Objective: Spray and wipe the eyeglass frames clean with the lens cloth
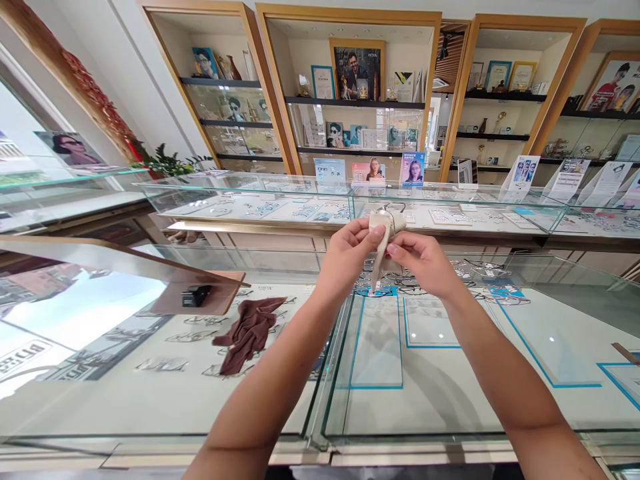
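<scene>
Eyeglasses [402,209], partly wrapped in a pale cloth [381,248] that both the left hand [349,245] and right hand [423,259] pinch, sit between and just beyond the fingertips above the glass worktop [450,403], neither hand clearly nearer, their long axis unclear.

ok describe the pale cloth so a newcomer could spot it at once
Find the near glass counter, then the left hand and right hand raised above it. The pale cloth is held between them, a strip hanging down; unlike the crumpled dark brown cloth lying to the left, it is beige and held up.
</scene>
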Tool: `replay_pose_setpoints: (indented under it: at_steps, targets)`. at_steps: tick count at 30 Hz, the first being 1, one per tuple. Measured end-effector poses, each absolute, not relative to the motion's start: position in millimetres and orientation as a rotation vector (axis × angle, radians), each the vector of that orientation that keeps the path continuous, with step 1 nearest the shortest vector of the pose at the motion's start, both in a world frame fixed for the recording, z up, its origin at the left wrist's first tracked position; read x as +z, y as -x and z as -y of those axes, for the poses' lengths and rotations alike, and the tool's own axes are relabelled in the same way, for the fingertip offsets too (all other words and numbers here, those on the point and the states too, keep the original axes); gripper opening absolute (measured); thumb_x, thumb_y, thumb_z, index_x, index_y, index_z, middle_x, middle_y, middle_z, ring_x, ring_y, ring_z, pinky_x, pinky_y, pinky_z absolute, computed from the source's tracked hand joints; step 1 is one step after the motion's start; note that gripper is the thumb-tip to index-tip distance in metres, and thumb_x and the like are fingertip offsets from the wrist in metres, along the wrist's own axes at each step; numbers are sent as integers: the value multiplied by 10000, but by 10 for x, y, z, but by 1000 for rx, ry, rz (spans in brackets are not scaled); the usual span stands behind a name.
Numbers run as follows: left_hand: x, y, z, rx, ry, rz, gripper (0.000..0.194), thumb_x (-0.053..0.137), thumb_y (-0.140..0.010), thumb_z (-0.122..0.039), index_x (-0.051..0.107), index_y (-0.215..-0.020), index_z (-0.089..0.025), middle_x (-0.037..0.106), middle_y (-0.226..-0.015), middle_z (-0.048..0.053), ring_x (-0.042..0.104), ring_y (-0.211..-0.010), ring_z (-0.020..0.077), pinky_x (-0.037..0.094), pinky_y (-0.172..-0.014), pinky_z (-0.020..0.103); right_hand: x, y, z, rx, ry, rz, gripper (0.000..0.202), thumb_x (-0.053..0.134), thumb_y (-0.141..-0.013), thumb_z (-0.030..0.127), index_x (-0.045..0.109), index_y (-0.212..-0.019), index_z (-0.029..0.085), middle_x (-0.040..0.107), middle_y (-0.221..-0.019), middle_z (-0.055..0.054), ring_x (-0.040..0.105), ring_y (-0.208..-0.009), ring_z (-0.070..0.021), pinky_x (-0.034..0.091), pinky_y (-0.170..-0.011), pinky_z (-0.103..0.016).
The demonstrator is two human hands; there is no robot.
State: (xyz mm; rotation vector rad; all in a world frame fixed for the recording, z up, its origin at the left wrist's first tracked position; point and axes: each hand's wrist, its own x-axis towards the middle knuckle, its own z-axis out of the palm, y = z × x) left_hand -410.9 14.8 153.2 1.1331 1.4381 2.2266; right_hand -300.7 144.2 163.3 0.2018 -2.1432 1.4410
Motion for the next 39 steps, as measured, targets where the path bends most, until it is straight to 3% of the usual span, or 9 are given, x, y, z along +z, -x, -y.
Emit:
replay_pose_setpoints:
  at_steps: [9,17,24,33,39]
  targets:
    - [1582,4117,-118,2136,-1180,-1255,397,931,-712,-502,768,-943,-222,754,-804,17,672,-694,135,575,-671,270,1633,3018,-1472,1752,-240,2087,477,812,-763,684,688,-756,224,693,-795,-13,615,-786,-172,530,-804,-352]
    - [1614,4028,-53,2166,-1224,-1430,363,916,-728,-472,772,-935,-211,767,-740,17,697,-602,156,576,-548,271,1646,2984,-1510,1815,-248,2110,367,841,-775,586,764,-798,228,761,-826,-23,688,-811,-177,585,-884,-397]
    - [1707,4045,57,2030,-1294,-1476,335,965,-650,-378,774,-849,-189,755,-680,20,727,-587,188,607,-544,289,1686,2942,-1522,1787,-316,2212,327,839,-792,538,774,-768,219,747,-781,-21,658,-760,-165,565,-794,-362]
    - [1669,3829,-32,2164,-1211,-1424,434,917,-726,-526,684,-926,-220,713,-664,-13,655,-475,159,566,-445,287,1691,2916,-1437,1863,-266,2115,291,844,-786,490,754,-755,216,697,-726,-2,615,-713,-149,533,-754,-338]
    - [1580,3781,-141,2422,-1143,-1456,501,866,-742,-647,645,-772,-198,617,-575,-43,549,-427,95,460,-404,218,1690,2917,-1377,1891,-357,2154,346,857,-785,510,732,-751,190,657,-691,14,555,-654,-120,503,-667,-299]
